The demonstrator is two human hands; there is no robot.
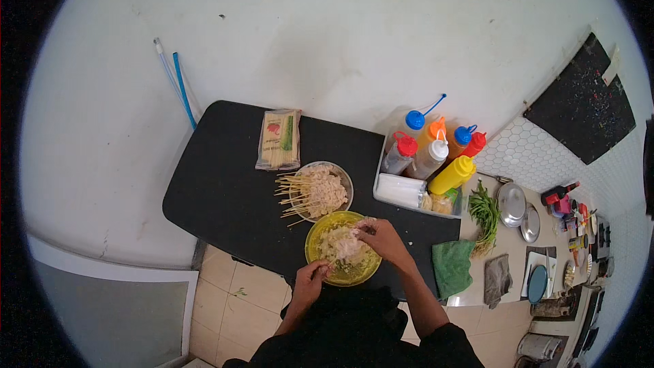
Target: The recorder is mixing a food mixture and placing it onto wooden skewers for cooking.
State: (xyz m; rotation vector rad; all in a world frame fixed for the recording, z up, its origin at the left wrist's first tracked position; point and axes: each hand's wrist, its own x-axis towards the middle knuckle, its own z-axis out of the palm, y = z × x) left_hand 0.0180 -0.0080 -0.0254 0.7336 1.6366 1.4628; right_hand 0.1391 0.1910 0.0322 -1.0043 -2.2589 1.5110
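Observation:
A yellow bowl (313, 245) stands at the near edge of the black table, with pale raw meat (347, 245) in it, in crumbs or marinade. Over its lower left rim, my left hand (310, 277) pinches what looks like the end of a thin bamboo skewer. At the upper right of the bowl, my right hand (379, 237) has its fingertips on the meat. Just behind the bowl, a round metal plate (349, 184) holds a heap of skewered meat (324, 191), the bare stick ends pointing left. A packet of bamboo skewers (278, 139) lies farther back.
On the black table (219, 174), a clear plastic bin (419, 209) holds several squeeze bottles (452, 175) at the right. A green cloth (453, 268) lies at the table's right edge. Leafy greens (484, 214), metal lids (511, 204) and a grey cloth (497, 278) lie on the counter beyond.

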